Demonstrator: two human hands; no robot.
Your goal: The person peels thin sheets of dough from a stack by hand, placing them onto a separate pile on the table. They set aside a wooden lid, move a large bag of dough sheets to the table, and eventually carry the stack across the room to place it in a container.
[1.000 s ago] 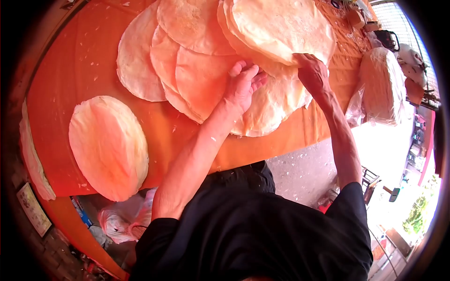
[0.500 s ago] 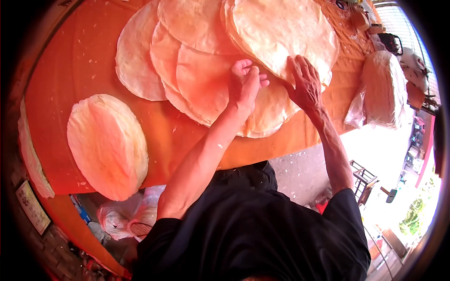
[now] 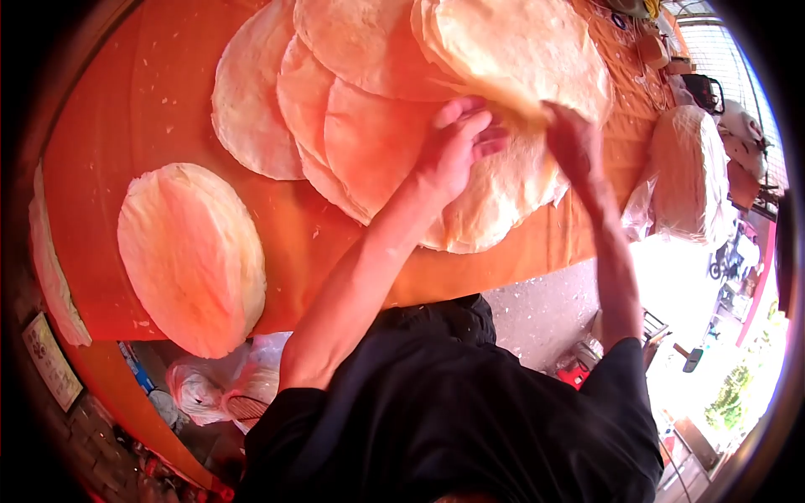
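Note:
Thin, round, pale flatbreads [image 3: 377,126] lie in overlapping piles on an orange cloth. My right hand [image 3: 577,144], somewhat blurred, pinches the near edge of the top flatbread [image 3: 520,50] of the right-hand pile, and that edge is raised and folded upward. Just left of it, my left hand [image 3: 465,144] hovers over the piles, palm turned sideways, its fingers loosely curled and apart with nothing showing in them. Below both hands lies another flatbread [image 3: 486,214] near the table's front edge.
A separate oval stack of flatbreads [image 3: 191,260] stands at the left on the orange-covered table [image 3: 92,201]. At the right end is a plastic-wrapped stack [image 3: 692,172]. Plastic bags [image 3: 201,390] lie beneath the table, and a red object [image 3: 573,373] is on the floor.
My right hand, flat on the top flatbread before, has closed on its near edge and lifted it. My left hand has shifted slightly right, towards the raised edge.

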